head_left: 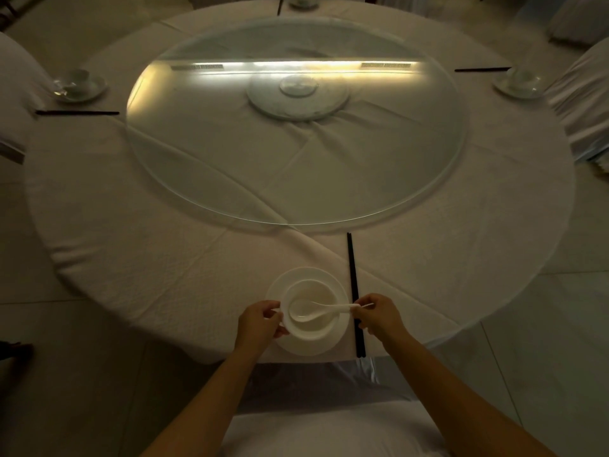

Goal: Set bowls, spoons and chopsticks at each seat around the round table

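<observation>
At the near edge of the round table, a white bowl (pixel 313 328) sits on a white plate (pixel 306 347). A white spoon (pixel 316 311) lies across the bowl, scoop to the left. My right hand (pixel 379 315) pinches the spoon's handle at the bowl's right side. My left hand (pixel 260 321) grips the bowl's left rim. A pair of black chopsticks (pixel 353 278) lies just right of the plate, pointing at the table's middle. Other set places show at the left (pixel 79 85), the right (pixel 519 82) and the far side (pixel 301 1), each with chopsticks nearby.
A large glass turntable (pixel 230 179) covers the middle of the white tablecloth (pixel 148 258). White-covered chairs stand at the left (pixel 16 94), the right (pixel 583 103) and directly below me (pixel 329 433). Tiled floor surrounds the table.
</observation>
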